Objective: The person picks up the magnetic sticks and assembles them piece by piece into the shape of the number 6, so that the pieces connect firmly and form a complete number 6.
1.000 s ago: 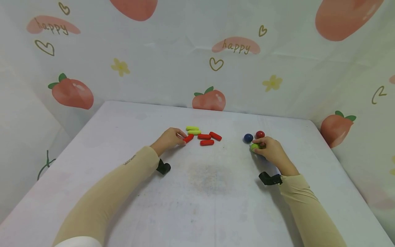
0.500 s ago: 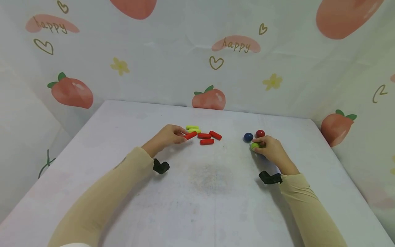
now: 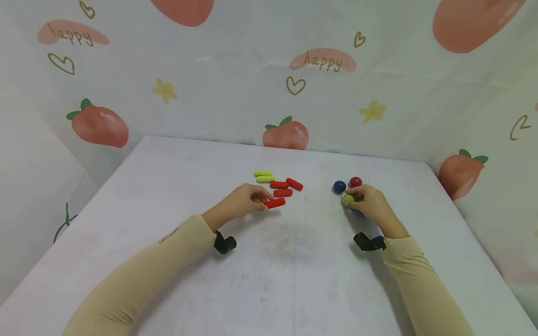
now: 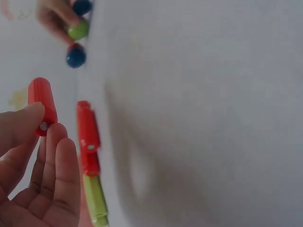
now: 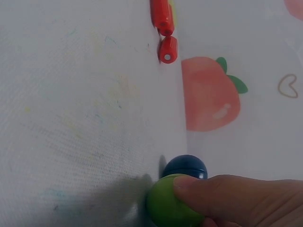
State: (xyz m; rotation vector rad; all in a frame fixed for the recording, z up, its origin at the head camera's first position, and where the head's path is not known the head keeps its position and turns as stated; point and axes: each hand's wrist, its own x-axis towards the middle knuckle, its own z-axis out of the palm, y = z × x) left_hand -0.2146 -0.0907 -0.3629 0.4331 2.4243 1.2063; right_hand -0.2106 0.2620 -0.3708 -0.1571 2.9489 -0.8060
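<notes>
My left hand point(image 3: 245, 201) pinches a red magnetic stick point(image 3: 275, 203) by one end, between thumb and fingers. The stick is raised off the table, and a silver disc shows in its end in the left wrist view. Just beyond lie 3 more red sticks point(image 3: 283, 192) and 2 yellow-green sticks point(image 3: 265, 179). On the right, my right hand point(image 3: 370, 204) holds a green ball point(image 5: 171, 203) between thumb and fingers. A blue ball point(image 3: 339, 187) and a red ball point(image 3: 355, 182) sit beyond it. Another blue ball point(image 4: 82, 6) shows beside the right hand in the left wrist view.
A white table point(image 3: 269, 289) with a grey smudge bears all the pieces. Behind it hangs a white cloth point(image 3: 235, 70) printed with peaches, hearts and flowers. Black wrist mounts point(image 3: 224, 243) stick out from both sleeves.
My left hand has lifted the red stick from beside the yellow-green sticks and carried it right and toward me. My right hand has stayed at the green ball.
</notes>
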